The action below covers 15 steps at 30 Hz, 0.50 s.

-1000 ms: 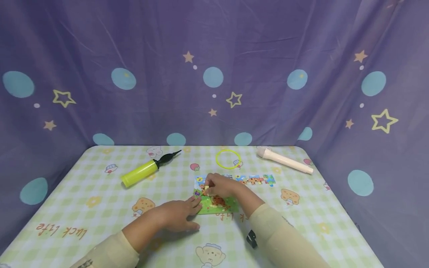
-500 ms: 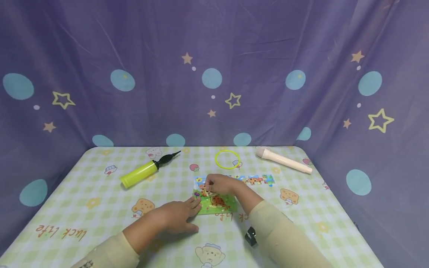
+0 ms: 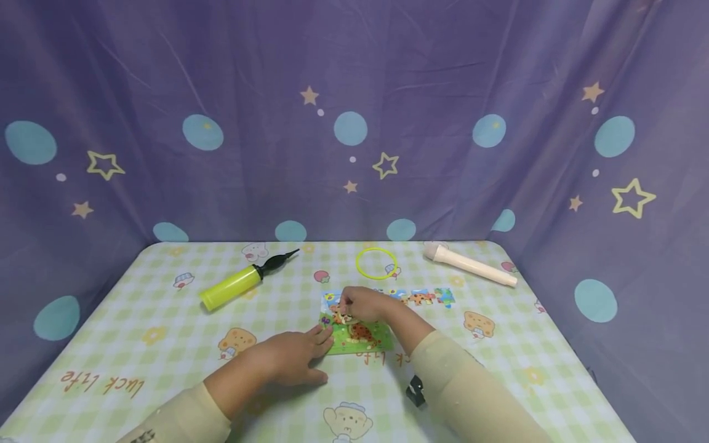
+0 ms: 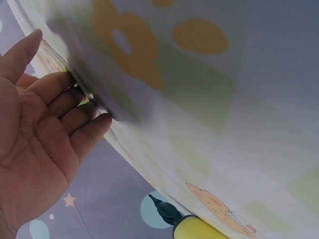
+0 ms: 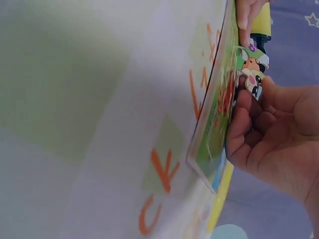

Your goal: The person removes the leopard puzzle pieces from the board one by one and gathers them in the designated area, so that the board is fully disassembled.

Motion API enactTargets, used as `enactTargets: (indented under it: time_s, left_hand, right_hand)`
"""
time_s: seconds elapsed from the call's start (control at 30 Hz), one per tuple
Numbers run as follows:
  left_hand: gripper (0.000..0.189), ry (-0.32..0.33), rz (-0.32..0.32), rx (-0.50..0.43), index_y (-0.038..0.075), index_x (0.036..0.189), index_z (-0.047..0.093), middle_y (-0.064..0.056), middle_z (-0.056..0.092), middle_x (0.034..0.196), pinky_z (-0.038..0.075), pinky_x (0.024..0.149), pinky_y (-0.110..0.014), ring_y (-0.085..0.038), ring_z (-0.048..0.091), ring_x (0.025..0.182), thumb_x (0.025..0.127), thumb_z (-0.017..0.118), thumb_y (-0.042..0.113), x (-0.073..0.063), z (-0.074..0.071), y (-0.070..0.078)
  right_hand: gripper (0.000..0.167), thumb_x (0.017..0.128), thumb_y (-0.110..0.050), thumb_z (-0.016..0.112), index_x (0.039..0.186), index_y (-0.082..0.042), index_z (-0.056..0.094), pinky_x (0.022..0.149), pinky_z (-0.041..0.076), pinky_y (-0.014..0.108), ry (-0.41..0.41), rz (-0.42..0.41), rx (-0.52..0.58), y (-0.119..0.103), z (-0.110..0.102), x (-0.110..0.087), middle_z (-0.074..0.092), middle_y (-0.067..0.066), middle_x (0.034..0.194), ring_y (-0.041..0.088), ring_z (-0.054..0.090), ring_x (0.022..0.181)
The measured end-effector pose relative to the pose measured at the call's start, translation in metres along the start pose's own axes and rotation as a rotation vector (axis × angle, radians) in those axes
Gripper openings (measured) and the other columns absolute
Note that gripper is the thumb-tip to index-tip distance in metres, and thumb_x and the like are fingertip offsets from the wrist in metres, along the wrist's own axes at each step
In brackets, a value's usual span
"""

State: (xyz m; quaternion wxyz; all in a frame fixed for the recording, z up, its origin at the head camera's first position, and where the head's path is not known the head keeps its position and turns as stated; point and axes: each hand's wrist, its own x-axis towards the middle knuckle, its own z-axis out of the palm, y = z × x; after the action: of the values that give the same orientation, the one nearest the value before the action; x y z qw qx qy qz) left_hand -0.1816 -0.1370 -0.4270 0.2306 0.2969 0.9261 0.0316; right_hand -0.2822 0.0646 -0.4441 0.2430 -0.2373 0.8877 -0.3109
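A jigsaw board [image 3: 346, 346] with a green meadow and a spotted cartoon animal lies mid-table. My right hand [image 3: 370, 304] is over its upper part, pinching a puzzle piece [image 5: 253, 80] between thumb and fingers. In the right wrist view the piece, with an animal's face on it, tilts up from the board. My left hand [image 3: 299, 358] lies at the board's left edge, fingertips on its border and thumb spread apart; the left wrist view shows its palm and loosely bent fingers [image 4: 92, 137]. Loose puzzle pieces [image 3: 419, 299] lie in a row behind and right of the board.
A yellow hand pump [image 3: 232, 287] with a black nozzle lies at the left. Toward the back is a thin yellow ring [image 3: 376, 279], with a pale microphone-shaped stick [image 3: 475, 268] to its right. A purple curtain [image 3: 255, 178] closes off the table's back and sides.
The puzzle piece in my right hand has turned from showing a pale side to showing its picture, down close over the board. My left hand has stayed in place.
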Motion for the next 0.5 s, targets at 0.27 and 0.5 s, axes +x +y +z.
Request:
enactTargets:
  time_s: [0.27,0.5]
  left_hand:
    - [0.078,0.012,0.01,0.016,0.014,0.153,0.037,-0.004,0.024,0.163,0.035,0.115,-0.044,-0.027,0.026,0.149,0.092,0.059,0.057,-0.001,-0.0014,-0.0005]
    - [0.077,0.016,0.006,0.002,0.013,0.152,0.038,-0.004,0.025,0.163,0.035,0.114,-0.045,-0.027,0.026,0.149,0.091,0.06,0.056,-0.0014,-0.0004,0.0009]
  right_hand:
    - [0.006,0.098,-0.021,0.061,0.094,-0.017,0.061,0.067,0.047,0.031,0.018,0.005,-0.1,-0.0014,-0.0017,0.0043,0.061,-0.003,0.089,0.014,0.054,0.077]
    - [0.011,0.105,-0.016,0.047,0.104,-0.007,0.053,0.069,0.055,0.034,0.042,0.061,0.179,0.0051,-0.0058,0.0049,0.06,0.01,0.094,0.022,0.063,0.079]
